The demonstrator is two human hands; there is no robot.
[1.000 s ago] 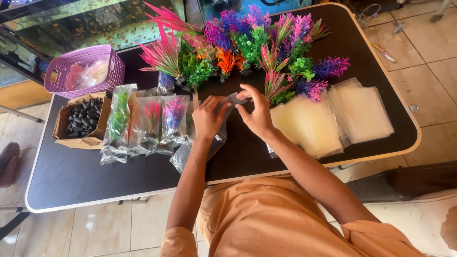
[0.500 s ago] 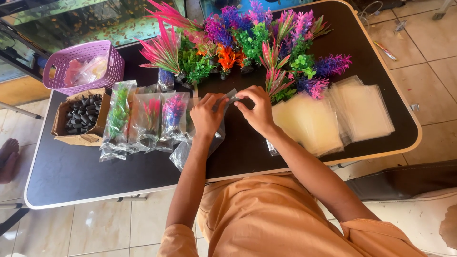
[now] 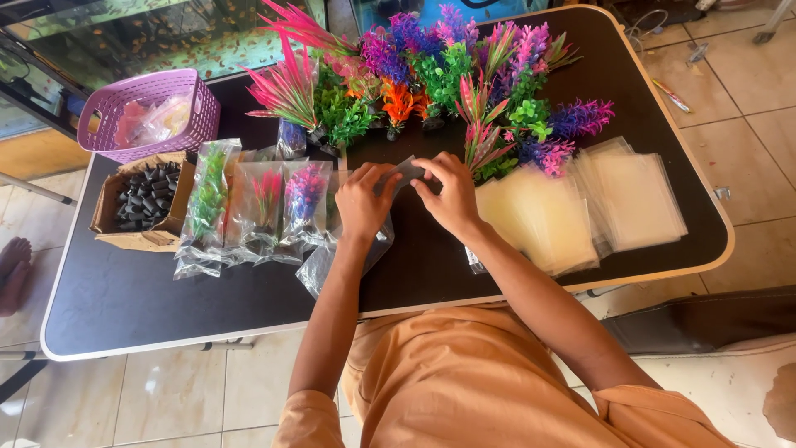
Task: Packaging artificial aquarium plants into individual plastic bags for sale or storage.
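Surface: dark table (image 3: 149, 307) with a pale rim, standing on a tiled floor (image 3: 738, 91), seen from above.
Left hand: left hand (image 3: 363, 202) has its fingers curled, pinching the near end of a small clear bag (image 3: 406, 170).
Right hand: right hand (image 3: 452, 192) pinches the other end of the same bag, fingers pressed together on its top edge.
Bag: held between the two hands just above the table, partly hidden by the fingers; what is inside cannot be told.
Below the grip: a crumpled clear bag (image 3: 319, 267) lies on the table under the left wrist.
Left of the grip: three packed bags (image 3: 253, 207) with green, pink and purple plastic plants lie side by side, just beside the left hand.
Further left: cardboard box (image 3: 137, 203) of small black pieces, and beyond it a purple basket (image 3: 153, 108).
Beyond the grip: a cluster of bright plastic plants (image 3: 431, 75) stands close behind both hands.
Right of the grip: two stacks of flat empty bags (image 3: 580, 199), the nearer one touching the right wrist.
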